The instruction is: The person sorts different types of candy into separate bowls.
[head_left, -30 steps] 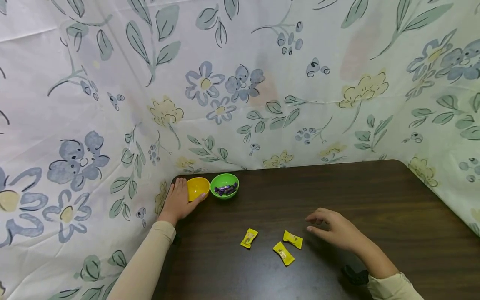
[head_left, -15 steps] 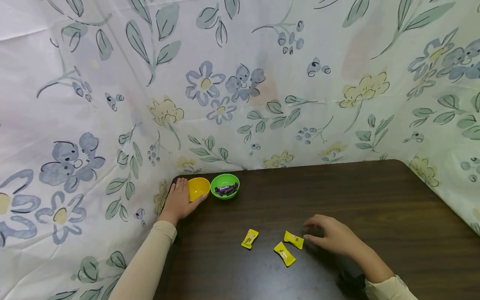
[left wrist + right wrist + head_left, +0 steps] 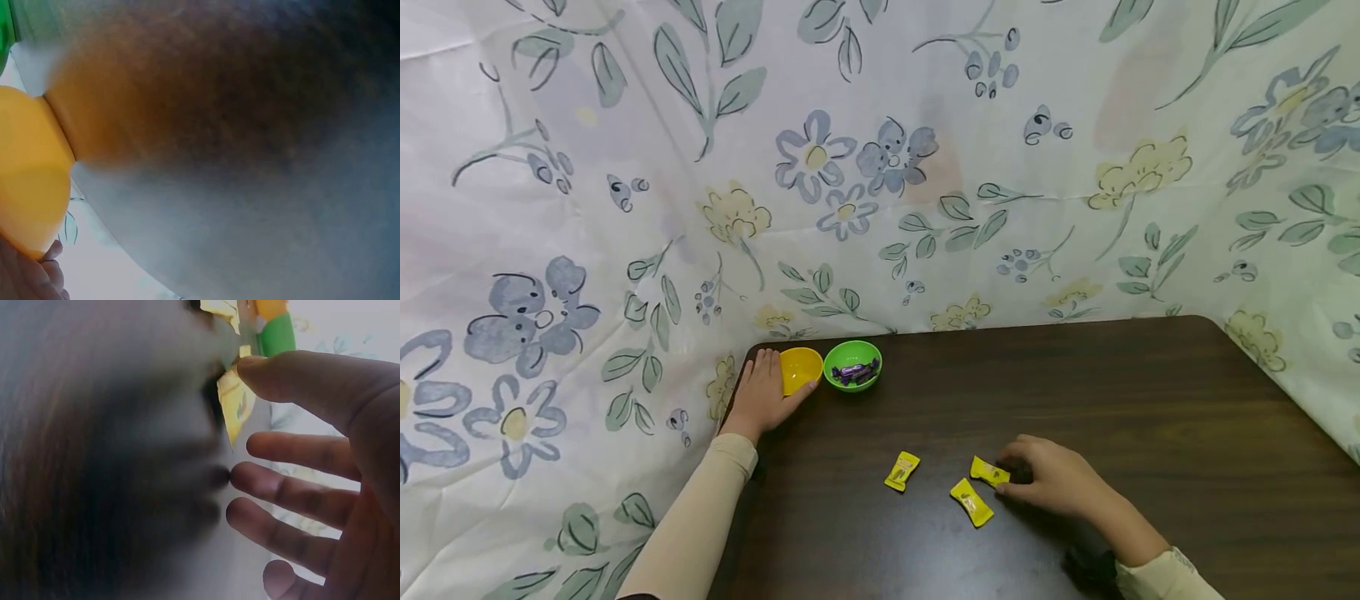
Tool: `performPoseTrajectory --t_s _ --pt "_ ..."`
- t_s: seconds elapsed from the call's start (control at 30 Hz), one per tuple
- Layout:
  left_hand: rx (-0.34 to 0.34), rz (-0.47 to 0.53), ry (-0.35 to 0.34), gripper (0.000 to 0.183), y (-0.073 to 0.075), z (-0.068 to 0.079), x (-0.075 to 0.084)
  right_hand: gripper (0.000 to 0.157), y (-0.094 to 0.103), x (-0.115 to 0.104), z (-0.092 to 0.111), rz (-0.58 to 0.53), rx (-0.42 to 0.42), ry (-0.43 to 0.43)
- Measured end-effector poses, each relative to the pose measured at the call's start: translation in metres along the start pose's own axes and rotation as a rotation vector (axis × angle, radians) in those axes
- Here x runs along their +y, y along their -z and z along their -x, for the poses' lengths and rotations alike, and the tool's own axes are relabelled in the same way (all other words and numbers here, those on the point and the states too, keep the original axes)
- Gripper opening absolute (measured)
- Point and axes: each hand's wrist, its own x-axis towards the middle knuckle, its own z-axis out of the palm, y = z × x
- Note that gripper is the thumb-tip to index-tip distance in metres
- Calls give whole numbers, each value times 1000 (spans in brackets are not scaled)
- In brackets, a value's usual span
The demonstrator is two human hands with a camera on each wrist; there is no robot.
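In the head view, my left hand [image 3: 762, 398] lies beside a yellow bowl [image 3: 803, 370], straight fingers along its left side and thumb at its front. The left wrist view shows fingertips touching the yellow bowl [image 3: 31, 169]. My right hand [image 3: 1060, 477] is low over the table at the right end of a yellow-wrapped candy [image 3: 988, 472]. In the right wrist view, its thumb overlaps the candy [image 3: 234, 403], while the other fingers are spread apart; none pinch it. Another yellow candy [image 3: 972, 502] lies just in front, and a third candy [image 3: 902, 472] to the left.
A green bowl [image 3: 853, 347] with purple-wrapped candies [image 3: 855, 372] stands right beside the yellow bowl at the table's far left corner. Floral cloth [image 3: 962, 167] hangs behind the dark wooden table [image 3: 1120, 383] and along its sides.
My right hand has moved left and slightly down, coming to the nearest yellow candy. The left hand stays at the yellow bowl. The head view has shifted slightly.
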Motion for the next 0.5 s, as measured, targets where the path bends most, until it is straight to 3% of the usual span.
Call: performPoseTrajectory --t_s 0.5 --pt "-22 -21 8 112 1 0 2 23 -11 -14 -7 37 23 30"
